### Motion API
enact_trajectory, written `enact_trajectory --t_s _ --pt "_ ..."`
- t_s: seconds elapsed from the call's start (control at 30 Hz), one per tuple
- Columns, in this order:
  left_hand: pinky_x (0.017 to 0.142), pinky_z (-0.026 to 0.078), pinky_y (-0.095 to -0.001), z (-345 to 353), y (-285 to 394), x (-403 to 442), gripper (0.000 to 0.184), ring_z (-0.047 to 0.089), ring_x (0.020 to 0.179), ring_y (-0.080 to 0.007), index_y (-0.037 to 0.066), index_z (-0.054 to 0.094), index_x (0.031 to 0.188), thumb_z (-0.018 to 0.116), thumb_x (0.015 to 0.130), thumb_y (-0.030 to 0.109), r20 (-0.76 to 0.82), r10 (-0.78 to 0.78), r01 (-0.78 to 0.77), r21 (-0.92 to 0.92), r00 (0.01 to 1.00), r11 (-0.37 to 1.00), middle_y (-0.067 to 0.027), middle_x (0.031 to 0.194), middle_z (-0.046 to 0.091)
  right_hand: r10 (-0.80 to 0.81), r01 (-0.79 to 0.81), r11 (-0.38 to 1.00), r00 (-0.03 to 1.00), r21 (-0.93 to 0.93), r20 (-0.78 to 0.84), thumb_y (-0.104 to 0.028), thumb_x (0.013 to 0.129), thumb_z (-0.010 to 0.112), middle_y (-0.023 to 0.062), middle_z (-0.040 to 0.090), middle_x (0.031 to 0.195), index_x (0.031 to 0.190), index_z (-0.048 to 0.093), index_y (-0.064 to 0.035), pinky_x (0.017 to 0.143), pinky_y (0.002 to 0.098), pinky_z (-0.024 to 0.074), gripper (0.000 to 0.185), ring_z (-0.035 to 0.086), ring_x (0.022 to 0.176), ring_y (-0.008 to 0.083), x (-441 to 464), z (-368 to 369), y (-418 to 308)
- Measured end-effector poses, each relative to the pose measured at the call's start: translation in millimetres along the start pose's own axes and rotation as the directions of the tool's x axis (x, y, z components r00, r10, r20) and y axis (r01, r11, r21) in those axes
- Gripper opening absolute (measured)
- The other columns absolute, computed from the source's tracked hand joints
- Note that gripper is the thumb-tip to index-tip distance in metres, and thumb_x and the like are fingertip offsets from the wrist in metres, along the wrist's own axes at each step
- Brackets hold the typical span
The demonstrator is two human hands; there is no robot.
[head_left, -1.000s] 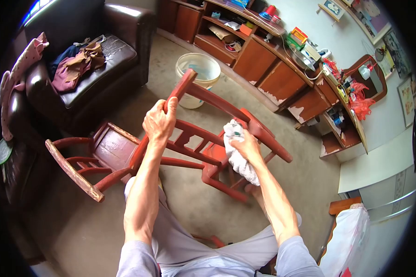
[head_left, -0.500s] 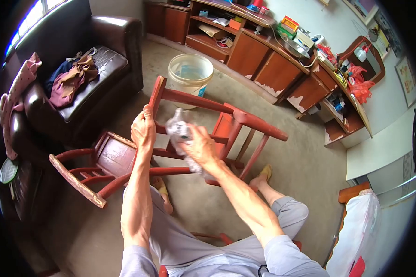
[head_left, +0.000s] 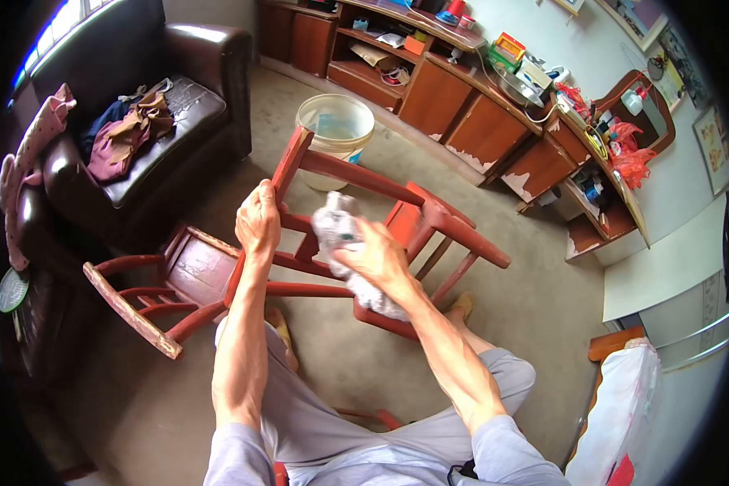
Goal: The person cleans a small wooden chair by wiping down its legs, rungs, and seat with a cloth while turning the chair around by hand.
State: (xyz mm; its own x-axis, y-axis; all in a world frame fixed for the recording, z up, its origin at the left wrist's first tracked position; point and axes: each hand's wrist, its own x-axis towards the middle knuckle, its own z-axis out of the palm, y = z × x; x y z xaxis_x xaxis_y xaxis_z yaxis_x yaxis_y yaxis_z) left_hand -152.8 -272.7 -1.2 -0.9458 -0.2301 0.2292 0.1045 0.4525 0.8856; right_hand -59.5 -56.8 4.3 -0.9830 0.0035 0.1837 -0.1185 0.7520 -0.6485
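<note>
A red wooden chair is tipped over in front of me, its legs and rails pointing in different directions. My left hand is wrapped round the chair's frame on the left side. Bunched in my right hand is a whitish-grey rag, which lies over the middle rails of the chair. Part of the rag hangs below my palm toward the lower rail. My right fingers are slightly blurred, and the rag hides the wood under it.
Beyond the chair stands a white bucket of water. A second, worn red chair is at the left. Behind it, a dark armchair holds clothes. Wooden cabinets with peeling paint line the wall.
My right hand and the rag have moved a little to the right along the chair. The chair has shifted and tilted slightly, with my left hand still gripping it.
</note>
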Motion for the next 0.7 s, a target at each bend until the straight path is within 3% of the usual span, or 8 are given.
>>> enact_trajectory --t_s 0.07,0.1,0.23,0.27,0.3,0.43,0.6,0.7 --pt "0.077 0.050 -0.0470 2.1 -12.5 2.1 0.056 0.071 0.084 -0.0365 0.008 0.073 0.095 0.039 0.106 0.051 -0.048 0.020 -0.022 -0.031 0.999 0.999 -0.0141 0.082 0.073 -0.110 0.109 0.986 0.994 0.123 0.001 -0.040 0.076 0.083 0.0213 0.065 0.111 0.136 0.060 -0.0101 0.093 0.0466 0.0537 0.071 0.066 0.104 0.0379 18.7 6.7 -48.8" --pt "0.078 0.049 -0.0472 -0.8 -20.2 3.1 0.053 0.070 0.084 -0.0369 0.005 0.071 0.095 0.039 0.107 0.046 0.020 -0.019 0.023 -0.221 1.000 0.975 -0.0182 0.088 0.073 -0.146 0.143 0.973 0.989 0.181 0.005 -0.039 0.076 0.083 0.0209 0.065 0.110 0.135 0.060 -0.0108 0.094 0.0462 0.0536 0.070 0.066 0.104 0.0381 26.9 8.1 -69.4" --pt "0.080 0.049 -0.0470 -6.2 -33.8 10.3 0.052 0.069 0.086 -0.0378 0.003 0.068 0.093 0.037 0.106 0.043 0.118 0.028 0.014 -0.342 0.993 0.939 -0.0210 0.092 0.073 -0.230 0.225 0.971 0.971 0.079 0.065 -0.040 0.077 0.083 0.0197 0.064 0.109 0.133 0.062 -0.0129 0.090 0.0462 0.0551 0.065 0.067 0.102 0.0379 42.7 1.2 -80.3" --pt "0.081 0.049 -0.0464 -4.8 -24.4 5.2 0.054 0.069 0.087 -0.0369 0.003 0.068 0.093 0.036 0.106 0.044 0.002 0.037 -0.037 -0.145 0.999 0.989 -0.0207 0.090 0.073 -0.302 0.307 0.949 0.950 0.074 -0.073 -0.040 0.076 0.085 0.0187 0.064 0.108 0.132 0.062 -0.0129 0.089 0.0465 0.0557 0.067 0.067 0.101 0.0375 46.7 5.0 -66.4" --pt "0.082 0.049 -0.0457 -4.2 -25.2 5.6 0.056 0.068 0.085 -0.0365 0.004 0.069 0.090 0.034 0.105 0.044 0.026 -0.012 0.015 -0.118 1.000 0.993 -0.0180 0.087 0.073 -0.174 0.181 0.968 0.983 0.174 -0.058 -0.037 0.074 0.089 0.0185 0.064 0.112 0.133 0.061 -0.0118 0.089 0.0459 0.0558 0.070 0.067 0.101 0.0372 45.7 -7.9 -70.9" --pt "0.081 0.049 -0.0439 -9.0 -8.0 3.9 0.063 0.067 0.080 -0.0340 0.005 0.073 0.088 0.032 0.105 0.048 0.109 -0.019 0.036 -0.155 0.994 0.987 -0.0125 0.081 0.074 -0.217 0.260 0.963 0.899 0.068 -0.380 -0.033 0.075 0.090 0.0168 0.063 0.109 0.134 0.058 -0.0106 0.087 0.0459 0.0564 0.071 0.067 0.100 0.0360 56.1 -6.3 -64.0" --pt "0.079 0.048 -0.0470 3.4 -33.0 13.8 0.066 0.065 0.079 -0.0381 -0.001 0.071 0.092 0.035 0.105 0.053 0.065 0.020 -0.005 -0.223 0.998 0.975 -0.0227 0.084 0.071 -0.151 0.149 0.989 0.980 -0.024 -0.127 -0.033 0.079 0.085 0.0210 0.056 0.114 0.135 0.056 -0.0150 0.080 0.0539 0.0581 0.065 0.067 0.097 0.0454 24.4 32.0 -74.4" --pt "0.075 0.049 -0.0443 1.0 -23.8 10.8 0.066 0.067 0.074 -0.0327 0.003 0.074 0.090 0.034 0.106 0.052 0.113 -0.007 0.040 -0.297 0.994 0.954 -0.0145 0.077 0.073 -0.059 0.058 0.998 0.997 0.013 0.045 -0.031 0.080 0.082 0.0216 0.055 0.113 0.135 0.057 -0.0161 0.079 0.0545 0.0583 0.062 0.068 0.095 0.0458 -20.6 70.2 -55.7"
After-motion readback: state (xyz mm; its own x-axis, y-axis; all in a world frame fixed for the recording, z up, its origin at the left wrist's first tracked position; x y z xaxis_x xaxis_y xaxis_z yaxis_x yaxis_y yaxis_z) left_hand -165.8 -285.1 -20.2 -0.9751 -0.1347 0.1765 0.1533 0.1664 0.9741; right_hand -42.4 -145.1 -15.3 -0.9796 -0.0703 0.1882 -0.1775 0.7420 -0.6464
